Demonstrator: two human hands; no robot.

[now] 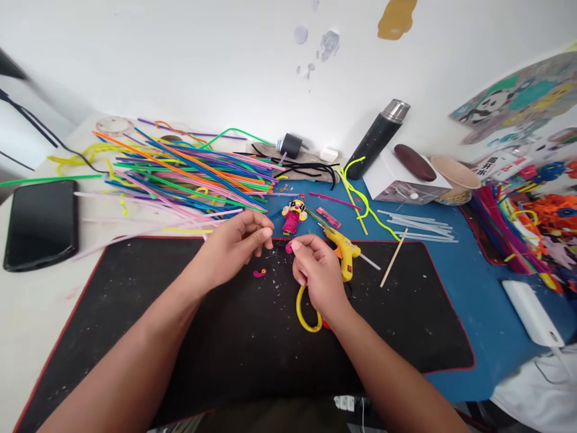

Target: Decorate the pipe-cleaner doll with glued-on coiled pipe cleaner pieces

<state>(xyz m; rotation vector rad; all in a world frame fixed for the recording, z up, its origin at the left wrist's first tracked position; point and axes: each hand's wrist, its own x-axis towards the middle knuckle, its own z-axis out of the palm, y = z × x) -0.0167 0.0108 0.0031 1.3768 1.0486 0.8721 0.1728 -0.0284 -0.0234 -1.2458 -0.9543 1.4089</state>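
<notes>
My right hand (318,270) pinches a small curled magenta pipe-cleaner piece (289,247) between thumb and forefinger. Close to its left, my left hand (243,240) has thumb and fingers pressed together; whatever they hold, if anything, is too small to make out. On the black mat below lies a second small magenta curl with a yellow-orange tip (260,273). Just beyond the hands is a little figure with a magenta body (293,215). A yellow glue gun (343,249) rests right of my right hand. Partly hidden beneath that hand is a yellow loop handle (309,310).
Many coloured pipe cleaners (193,168) spread across the back left. A phone (41,224) lies at far left. Clear glue sticks (421,227), a wooden stick (393,257), a black thermos (376,139) and a paper bowl (455,179) are on the right.
</notes>
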